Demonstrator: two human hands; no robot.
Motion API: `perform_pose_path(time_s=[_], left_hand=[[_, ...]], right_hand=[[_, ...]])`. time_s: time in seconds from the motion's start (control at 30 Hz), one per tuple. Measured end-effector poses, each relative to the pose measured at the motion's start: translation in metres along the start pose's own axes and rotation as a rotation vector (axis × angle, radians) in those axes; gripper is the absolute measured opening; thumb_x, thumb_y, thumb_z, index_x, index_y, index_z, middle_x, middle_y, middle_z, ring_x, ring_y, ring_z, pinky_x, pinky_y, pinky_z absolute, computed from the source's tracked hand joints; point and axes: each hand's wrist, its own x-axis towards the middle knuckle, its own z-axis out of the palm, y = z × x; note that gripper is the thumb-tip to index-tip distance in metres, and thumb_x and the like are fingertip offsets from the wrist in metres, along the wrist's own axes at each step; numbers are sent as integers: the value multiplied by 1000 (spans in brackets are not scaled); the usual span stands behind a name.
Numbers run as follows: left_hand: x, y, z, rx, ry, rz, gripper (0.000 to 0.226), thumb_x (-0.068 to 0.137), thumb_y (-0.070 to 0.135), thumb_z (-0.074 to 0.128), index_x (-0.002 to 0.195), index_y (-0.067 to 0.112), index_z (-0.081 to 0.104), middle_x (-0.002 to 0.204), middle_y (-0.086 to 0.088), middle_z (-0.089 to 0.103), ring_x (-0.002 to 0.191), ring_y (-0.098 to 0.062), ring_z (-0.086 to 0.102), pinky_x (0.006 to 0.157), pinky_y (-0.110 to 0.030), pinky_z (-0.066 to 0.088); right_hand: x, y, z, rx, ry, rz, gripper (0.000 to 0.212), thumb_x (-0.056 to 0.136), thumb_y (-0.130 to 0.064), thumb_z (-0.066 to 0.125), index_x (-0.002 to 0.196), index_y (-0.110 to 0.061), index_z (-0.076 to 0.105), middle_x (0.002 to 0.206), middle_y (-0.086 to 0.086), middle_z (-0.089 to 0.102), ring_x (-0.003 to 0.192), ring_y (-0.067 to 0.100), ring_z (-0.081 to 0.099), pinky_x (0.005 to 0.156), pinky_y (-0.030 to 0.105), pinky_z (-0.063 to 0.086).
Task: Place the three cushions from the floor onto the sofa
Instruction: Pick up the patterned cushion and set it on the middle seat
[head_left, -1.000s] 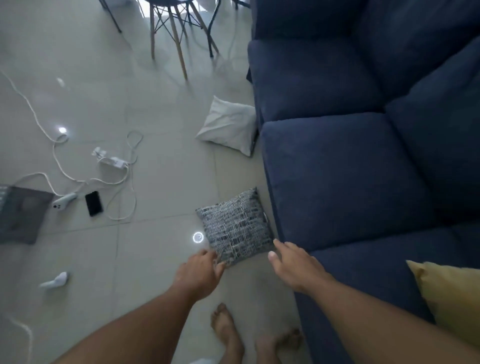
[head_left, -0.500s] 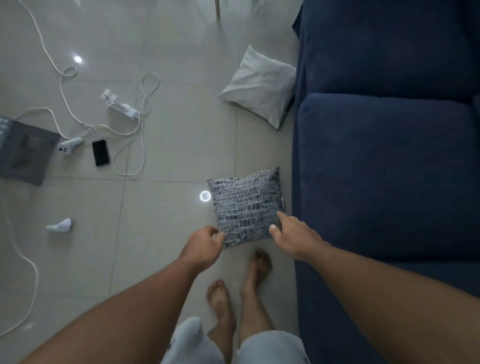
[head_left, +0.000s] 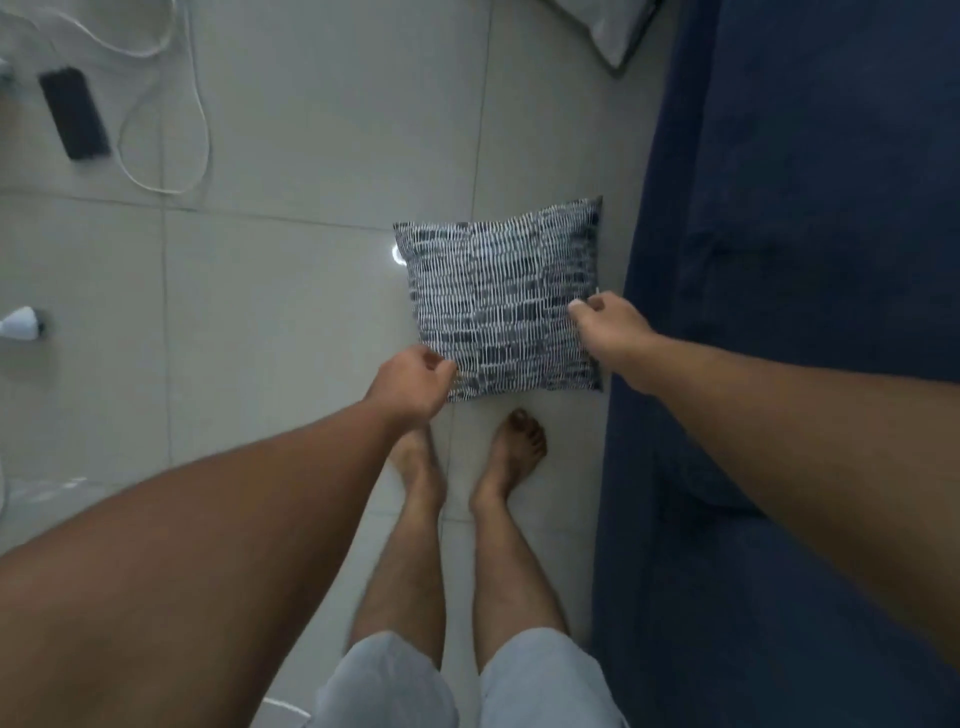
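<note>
A black-and-white patterned cushion (head_left: 501, 299) lies on the tiled floor right beside the dark blue sofa (head_left: 810, 249). My left hand (head_left: 410, 384) has its fingers curled around the cushion's near left corner. My right hand (head_left: 605, 327) pinches the cushion's right edge, thumb on top, close to the sofa's front. A white cushion (head_left: 615, 28) lies further away on the floor against the sofa, cut off by the top of the view. No third cushion is in view.
My bare feet (head_left: 511, 449) stand just behind the patterned cushion. A black phone (head_left: 75, 119), a white cable (head_left: 200, 111) and a small white object (head_left: 21, 323) lie on the floor to the left.
I have bent further down and stepped closer, so the cushion fills more of the view. My hands went from hovering near its near edge to closing on its left corner and right edge.
</note>
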Motion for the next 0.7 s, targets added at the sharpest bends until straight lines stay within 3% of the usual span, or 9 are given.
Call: perform_pose_path(time_s=[0.07,0.2,0.43,0.53,0.63,0.7], left_hand=[[28,-7,5,7,0,-5,38,105,37,56,128,10,70,131,-15,72,124,-33,64,102,-33,47],[82,-33,21,-17,13,-42,37,106,35,55,129,9,69,133,-16,70,124,-34,63,103,-34,47],[162,-71,50,-99,53,-101,36,106,33,57,128,7,69,116,-10,67,102,-23,57,91,-30,43],[188,-75,58,-245,121,-133,34,104,34,58,127,10,66,110,-4,64,97,-20,58,86,-31,43],[210,-66,59,-513,169,-241,28,102,38,60,118,15,57,104,-1,65,80,-14,54,77,-31,44],[221,-51,48,-622,169,-259,34,101,42,61,119,16,49,97,5,57,82,-11,54,74,-31,48]], right_hand=[[31,6,7,94,21,69,50,113,-42,41,151,-11,50,142,11,58,126,33,57,110,49,47],[88,17,31,232,22,203,57,110,-44,47,160,-18,43,152,5,54,133,30,55,96,45,47],[169,45,61,194,60,213,60,107,-51,56,156,-18,47,154,8,54,136,33,56,107,49,51],[199,51,64,211,74,232,79,98,-62,62,161,-19,40,161,8,49,142,36,51,116,54,45],[220,49,64,231,108,177,107,88,-75,66,169,-20,23,172,7,33,154,38,37,125,56,35],[222,49,69,216,113,126,120,80,-82,70,170,-22,17,174,8,29,156,38,35,125,58,33]])
